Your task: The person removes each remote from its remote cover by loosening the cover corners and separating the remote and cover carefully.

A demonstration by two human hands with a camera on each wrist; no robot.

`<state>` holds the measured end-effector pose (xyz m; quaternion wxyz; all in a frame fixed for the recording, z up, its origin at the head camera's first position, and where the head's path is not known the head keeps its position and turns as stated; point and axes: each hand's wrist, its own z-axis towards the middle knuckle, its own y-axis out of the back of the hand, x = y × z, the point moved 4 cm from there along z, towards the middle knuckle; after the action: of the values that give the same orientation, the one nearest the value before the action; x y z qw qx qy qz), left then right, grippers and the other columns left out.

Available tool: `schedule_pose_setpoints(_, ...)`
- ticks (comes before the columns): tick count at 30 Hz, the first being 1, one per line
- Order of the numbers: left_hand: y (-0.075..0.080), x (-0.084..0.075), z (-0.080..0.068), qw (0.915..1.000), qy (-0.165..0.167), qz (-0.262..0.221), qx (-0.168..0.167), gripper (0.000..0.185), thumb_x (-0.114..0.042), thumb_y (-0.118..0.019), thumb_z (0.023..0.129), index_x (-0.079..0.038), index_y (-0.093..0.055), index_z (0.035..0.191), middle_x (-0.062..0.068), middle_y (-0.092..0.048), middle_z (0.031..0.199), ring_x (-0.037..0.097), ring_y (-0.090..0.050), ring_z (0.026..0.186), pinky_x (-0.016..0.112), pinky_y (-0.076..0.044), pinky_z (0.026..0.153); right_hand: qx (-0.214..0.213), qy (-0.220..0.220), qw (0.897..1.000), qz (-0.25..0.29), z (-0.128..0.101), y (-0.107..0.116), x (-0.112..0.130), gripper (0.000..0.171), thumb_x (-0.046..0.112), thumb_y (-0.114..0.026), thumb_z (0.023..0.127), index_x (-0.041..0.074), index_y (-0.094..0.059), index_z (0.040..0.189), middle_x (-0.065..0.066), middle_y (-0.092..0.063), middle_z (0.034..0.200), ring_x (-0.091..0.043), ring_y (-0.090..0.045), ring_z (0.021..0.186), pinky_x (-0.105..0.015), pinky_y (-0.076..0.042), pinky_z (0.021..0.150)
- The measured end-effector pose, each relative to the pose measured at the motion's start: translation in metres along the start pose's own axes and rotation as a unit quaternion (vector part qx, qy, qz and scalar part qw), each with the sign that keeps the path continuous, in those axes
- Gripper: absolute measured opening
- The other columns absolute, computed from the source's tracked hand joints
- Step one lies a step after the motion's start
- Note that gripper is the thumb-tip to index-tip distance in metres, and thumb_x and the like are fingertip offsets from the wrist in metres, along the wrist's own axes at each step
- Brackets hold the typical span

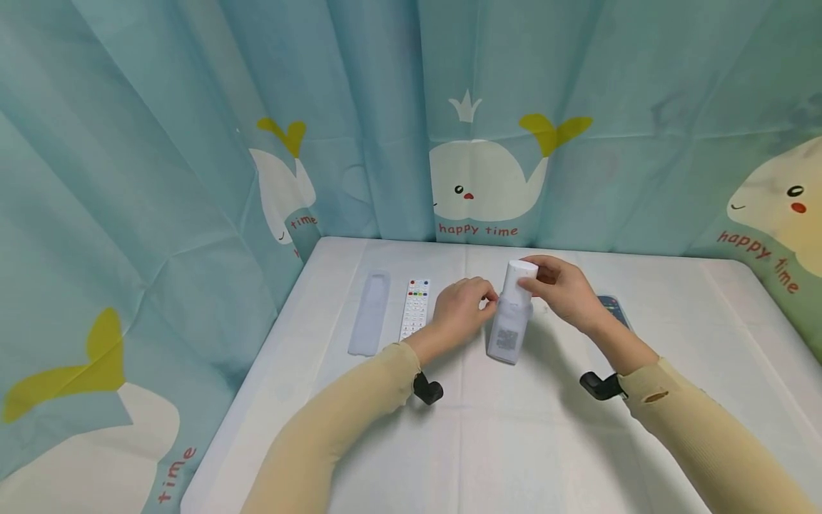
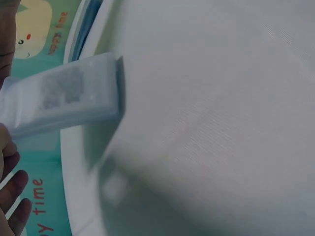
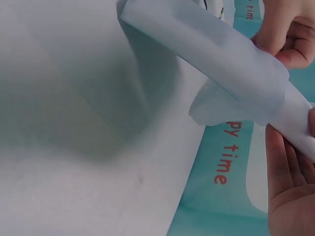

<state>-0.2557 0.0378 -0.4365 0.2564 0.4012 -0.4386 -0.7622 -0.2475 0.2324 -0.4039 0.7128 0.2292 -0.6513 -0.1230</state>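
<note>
Whale-print curtain (image 1: 270,107) behind white table (image 1: 514,442). Both hands held a remote (image 1: 511,314) upright at table centre (half in its clear sleeve): right hand (image 1: 561,289) gripped the top, left hand (image 1: 459,308) pinched the sleeve edge.

Curtain (image 1: 193,107) teal, white whales, yellow tails, red lettering; before it white table (image 1: 514,442); sleeves (image 1: 359,400) beige.

Bright even light, soft shadows; wrist views blurred.
</note>
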Motion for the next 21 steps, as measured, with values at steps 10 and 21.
schedule_pose_setpoints(10, -0.006, 0.002, -0.009, 0.9983, -0.041, 0.035, 0.023, 0.004, -0.018, -0.072, 0.088, -0.02, -0.071, 0.091, -0.013, -0.061, 0.083, 0.007, -0.052, 0.074, 0.023, -0.042, 0.065, -0.015, 0.017, 1.0, -0.006, 0.001, -0.003, -0.001, 0.048, 0.027, -0.069, 0.101, 0.005, -0.057, 0.142, -0.018, -0.066, 0.122, -0.029, -0.065, 0.102, -0.025, -0.053, 0.075)
schedule_pose_setpoints(21, -0.009, 0.007, -0.012, 0.9996, -0.018, 0.02, 0.005, 0.006, -0.022, -0.069, 0.098, -0.021, -0.073, 0.102, -0.011, -0.066, 0.096, 0.006, -0.055, 0.081, 0.022, -0.045, 0.068, -0.036, -0.002, 0.999, -0.005, 0.01, -0.003, -0.005, 0.054, 0.034, -0.074, 0.097, 0.004, -0.061, 0.14, -0.018, -0.068, 0.118, -0.027, -0.067, 0.1, -0.024, -0.057, 0.075)
